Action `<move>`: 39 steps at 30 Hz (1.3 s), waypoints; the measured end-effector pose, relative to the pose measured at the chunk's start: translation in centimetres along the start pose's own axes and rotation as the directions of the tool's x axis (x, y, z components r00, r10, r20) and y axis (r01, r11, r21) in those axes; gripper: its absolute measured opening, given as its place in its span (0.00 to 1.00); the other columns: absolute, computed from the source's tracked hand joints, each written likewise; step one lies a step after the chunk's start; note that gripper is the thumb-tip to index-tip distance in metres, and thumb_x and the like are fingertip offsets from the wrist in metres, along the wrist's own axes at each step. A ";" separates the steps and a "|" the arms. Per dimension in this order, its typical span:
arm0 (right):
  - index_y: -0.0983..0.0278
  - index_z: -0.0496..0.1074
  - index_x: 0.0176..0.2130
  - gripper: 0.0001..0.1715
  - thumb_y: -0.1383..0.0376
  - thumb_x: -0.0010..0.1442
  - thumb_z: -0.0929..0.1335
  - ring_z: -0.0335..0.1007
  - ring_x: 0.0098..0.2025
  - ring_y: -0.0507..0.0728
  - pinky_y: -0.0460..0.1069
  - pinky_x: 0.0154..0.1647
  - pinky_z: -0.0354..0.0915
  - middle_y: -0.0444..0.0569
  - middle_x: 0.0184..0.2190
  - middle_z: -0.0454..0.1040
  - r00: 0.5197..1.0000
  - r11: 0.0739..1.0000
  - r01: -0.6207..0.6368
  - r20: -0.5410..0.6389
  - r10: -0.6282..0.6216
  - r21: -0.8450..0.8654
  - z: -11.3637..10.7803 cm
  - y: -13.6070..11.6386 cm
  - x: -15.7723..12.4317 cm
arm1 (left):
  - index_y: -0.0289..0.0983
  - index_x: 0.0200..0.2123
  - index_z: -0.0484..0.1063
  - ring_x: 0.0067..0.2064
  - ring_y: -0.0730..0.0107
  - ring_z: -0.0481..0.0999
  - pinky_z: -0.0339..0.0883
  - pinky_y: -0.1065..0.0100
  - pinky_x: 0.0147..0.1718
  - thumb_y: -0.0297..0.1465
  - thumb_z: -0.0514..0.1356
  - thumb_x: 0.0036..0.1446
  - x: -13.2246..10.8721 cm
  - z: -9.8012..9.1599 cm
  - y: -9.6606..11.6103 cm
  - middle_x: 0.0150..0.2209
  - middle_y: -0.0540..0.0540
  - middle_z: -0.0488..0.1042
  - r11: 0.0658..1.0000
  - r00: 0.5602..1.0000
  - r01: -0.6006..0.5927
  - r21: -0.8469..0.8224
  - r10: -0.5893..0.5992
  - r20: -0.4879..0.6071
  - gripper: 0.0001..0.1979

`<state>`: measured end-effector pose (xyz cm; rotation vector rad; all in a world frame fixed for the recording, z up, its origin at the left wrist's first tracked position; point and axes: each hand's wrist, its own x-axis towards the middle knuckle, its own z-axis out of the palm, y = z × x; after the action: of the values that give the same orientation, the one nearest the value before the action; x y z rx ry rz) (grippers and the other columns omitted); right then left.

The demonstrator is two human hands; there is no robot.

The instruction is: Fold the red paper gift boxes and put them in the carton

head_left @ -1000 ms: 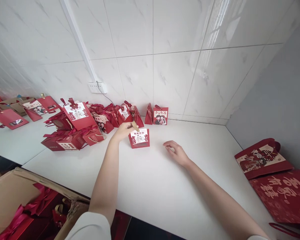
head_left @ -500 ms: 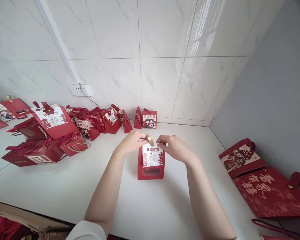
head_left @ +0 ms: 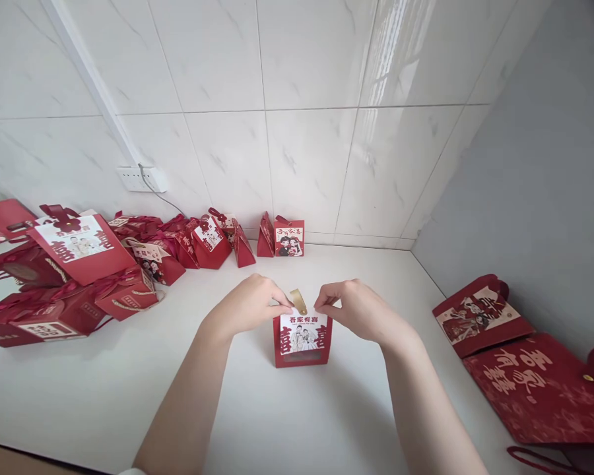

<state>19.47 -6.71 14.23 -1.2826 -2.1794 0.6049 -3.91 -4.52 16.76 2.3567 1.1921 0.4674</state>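
Note:
A small red gift box (head_left: pixel 301 340) with a white picture label and a gold tab on top stands upright on the white counter (head_left: pixel 257 422) in front of me. My left hand (head_left: pixel 250 307) pinches the box's top left edge. My right hand (head_left: pixel 359 309) pinches its top right edge. Both hands have curled fingers closed on the top of the box, either side of the gold tab.
A heap of red gift boxes and bags (head_left: pixel 79 264) lies along the tiled wall at the left. Two small red boxes (head_left: pixel 282 237) stand at the back. Flat red bags (head_left: pixel 534 376) lie at the right by the grey wall. A wall socket (head_left: pixel 141 178) with a cable is above the heap.
My left hand pulled the small box from the back of the counter toward me. My right hand, which was open on the counter, has joined it on the box's top.

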 end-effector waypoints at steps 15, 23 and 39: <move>0.59 0.71 0.34 0.11 0.68 0.62 0.61 0.65 0.28 0.53 0.46 0.27 0.56 0.44 0.27 0.72 0.962 0.980 0.119 -0.225 -0.153 -0.160 1.6 1.1 1.7 | 0.44 0.36 0.79 0.36 0.64 0.76 0.65 0.66 0.33 0.36 0.57 0.56 2.1 2.1 -0.4 0.36 0.48 0.79 0.999 0.980 0.039 0.030 -0.033 -0.198 0.11; 0.57 0.70 0.45 0.13 0.69 0.65 0.60 0.69 0.35 0.55 0.48 0.34 0.64 0.47 0.38 0.73 0.958 0.984 0.171 -0.225 -0.179 -0.053 2.1 0.9 2.0 | 0.43 0.35 0.78 0.35 0.67 0.75 0.64 0.67 0.34 0.33 0.57 0.57 2.1 1.4 -0.6 0.36 0.51 0.79 0.996 0.974 0.038 0.078 -0.019 -0.226 0.09; 0.45 0.52 0.64 0.33 0.69 0.64 0.59 0.72 0.39 0.54 0.55 0.45 0.71 0.46 0.59 0.61 0.980 0.980 0.199 -0.031 -0.198 0.030 0.6 0.8 0.8 | 0.40 0.34 0.75 0.38 0.67 0.73 0.64 0.68 0.36 0.32 0.58 0.56 2.1 1.3 -0.6 0.38 0.49 0.75 0.999 0.988 0.011 -0.031 -0.015 -0.151 0.06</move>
<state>19.31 -5.70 13.43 -1.0347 -2.2303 0.5362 -2.53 -2.81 15.58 2.3207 1.2574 0.6659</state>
